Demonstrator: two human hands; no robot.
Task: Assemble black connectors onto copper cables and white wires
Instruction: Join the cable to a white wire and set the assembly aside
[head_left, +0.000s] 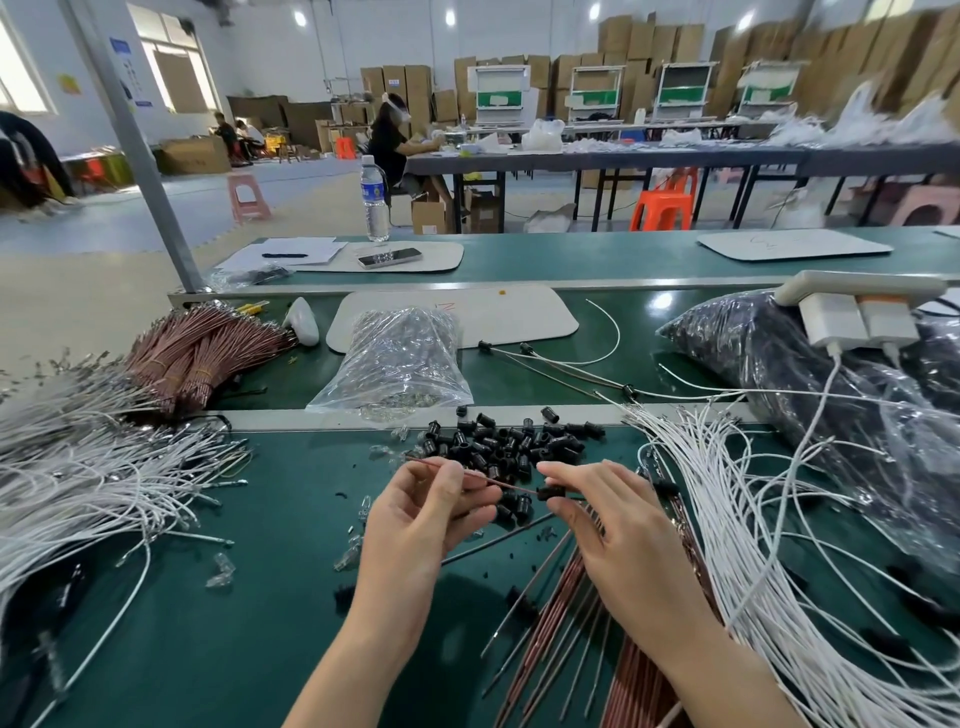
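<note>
Fingers of both hands are busy just above the green bench (234, 571). The left hand (431, 514) pinches 1 thin copper cable (511, 486) between thumb and curled fingers. The right hand (613, 525) pinches 1 black connector (551, 491) between thumb and forefinger, and the cable end meets this connector. I cannot tell how deep the cable sits inside.

To do this step well, I think the left fingers should grip close to the cable end, so the thin cable does not bend. The cable should stay in line with the connector hole, and the push should go straight, not sideways.

Room for moving is narrow. The heap of loose connectors (498, 441) lies just behind the hands, in front of a metal strip (311, 418) that crosses the bench. More copper cables (571, 623) lie under the right forearm, and a big fan of white wires (727, 493) lies just beside the right wrist, so a wide move to the right could catch them. To the left of the left arm the bench has more open surface, with only small clear bits (221, 571) on it.
</note>
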